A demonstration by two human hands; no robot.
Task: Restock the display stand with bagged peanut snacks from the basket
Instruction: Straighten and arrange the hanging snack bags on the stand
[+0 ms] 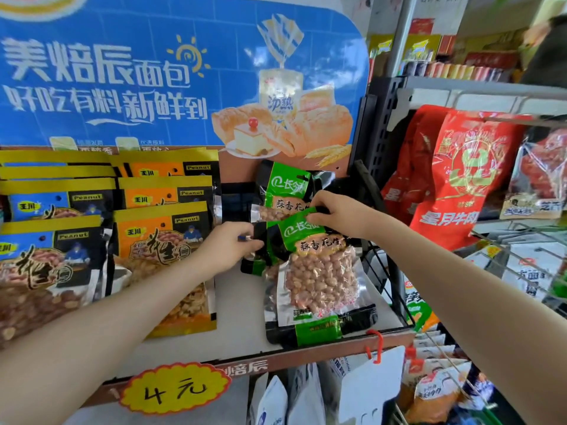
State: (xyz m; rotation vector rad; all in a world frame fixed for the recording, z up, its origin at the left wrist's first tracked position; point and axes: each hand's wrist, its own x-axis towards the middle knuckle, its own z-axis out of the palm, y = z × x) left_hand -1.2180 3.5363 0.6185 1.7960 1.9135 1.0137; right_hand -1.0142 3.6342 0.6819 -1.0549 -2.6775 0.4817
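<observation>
A green-and-black bag of peanuts (319, 280) with a clear window stands at the front of the right-hand column on the display stand shelf (239, 308). My right hand (333, 214) pinches its green top edge. My left hand (228, 248) grips the bag's black upper-left corner. A second green bag (285, 191) leans behind it. Orange peanut bags (162, 240) fill the middle column and blue peanut bags (46, 259) the left column. No basket is in view.
A blue bread poster (171, 75) backs the stand. A yellow "4元" price tag (175, 389) hangs on the front rail. A black wire side panel (386, 271) closes the shelf's right end. Red snack bags (460, 173) hang on the neighbouring rack.
</observation>
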